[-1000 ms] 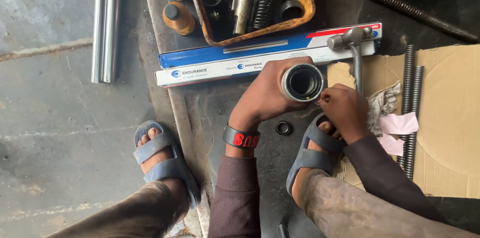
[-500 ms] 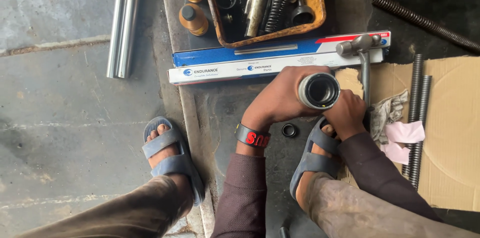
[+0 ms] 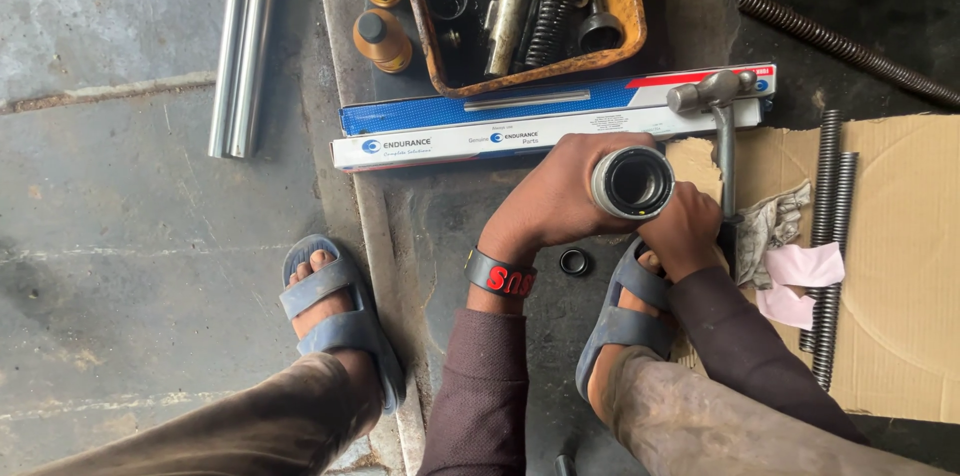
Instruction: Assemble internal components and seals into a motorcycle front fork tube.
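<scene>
Both hands, left hand (image 3: 565, 198) and right hand (image 3: 683, 231), grip an upright metal tube (image 3: 632, 182)

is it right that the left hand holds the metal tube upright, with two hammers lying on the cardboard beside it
Not quite. The head view shows one hammer, not two, lying partly on the cardboard. The rest holds: the left hand grips the metal tube upright.

counts: two amber bottles (image 3: 378, 1) far left; two steel rods (image 3: 240, 46) left; one long blue-white box (image 3: 480, 126); one hammer (image 3: 722, 136); one metal tube (image 3: 632, 182); one small black ring (image 3: 574, 261); two springs (image 3: 830, 236) on the cardboard (image 3: 900, 286), right; one rusty tray (image 3: 625, 6).
</scene>
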